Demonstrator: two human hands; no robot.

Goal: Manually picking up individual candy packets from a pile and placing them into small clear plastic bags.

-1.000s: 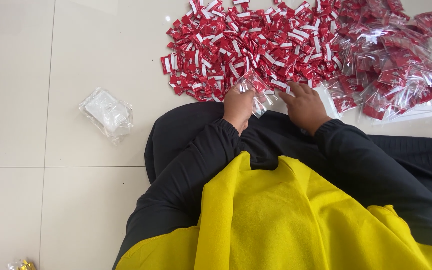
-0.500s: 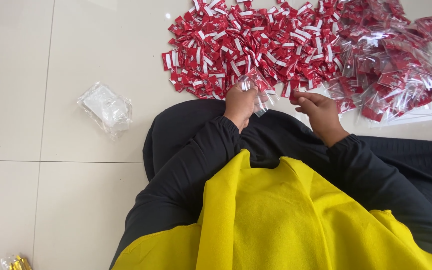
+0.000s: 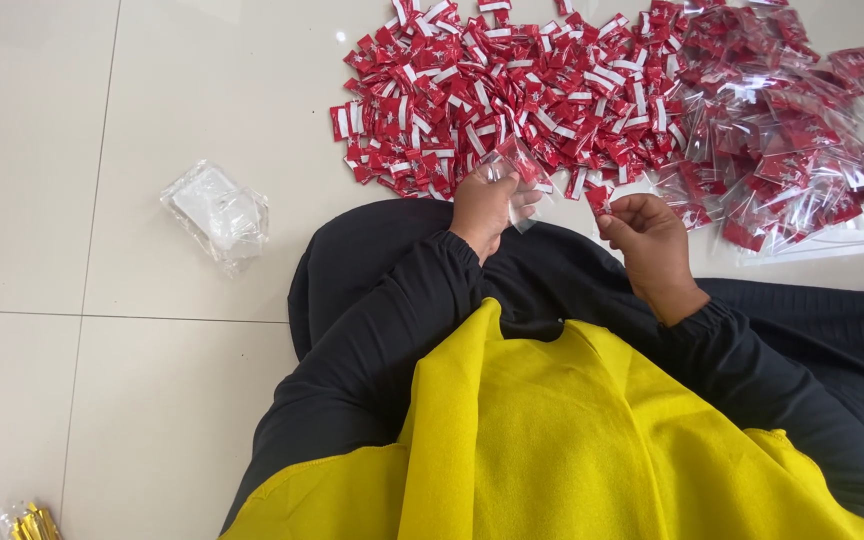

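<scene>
1. While the person sits on the pale tiled floor (image 3: 152, 380), a crumpled clear plastic bundle (image 3: 217, 212) lies well apart to the left of both hands, and a small pack of gold strips (image 3: 27, 522) shows at the bottom left corner.
2. The left hand (image 3: 484, 205) is raised just in front of the near edge of the sweets, fingers closed around a small clear plastic bag (image 3: 514, 170); the bag juts up and to the right from the fingertips, its long axis slanting that way, and something red shows inside it.
3. The right hand (image 3: 652, 235) is held a little apart from the left, thumb and fingers pinched on a single red wrapped sweet (image 3: 600, 198); the sweet stands at the fingertips, pointing up toward the heap, though its exact tilt is hard to tell.
4. The two hands are near each other but not touching, with the bag and the sweet between them and the heap.
5. Beyond the hands, a wide heap of loose red-and-white wrapped sweets (image 3: 492, 90) spreads flat over the tiles.
6. To the right of it lies a pile of filled clear bags (image 3: 792, 150), each holding red sweets, overlapping one another.
7. The lap below is covered by black sleeves and a yellow cloth (image 3: 572, 440).
</scene>
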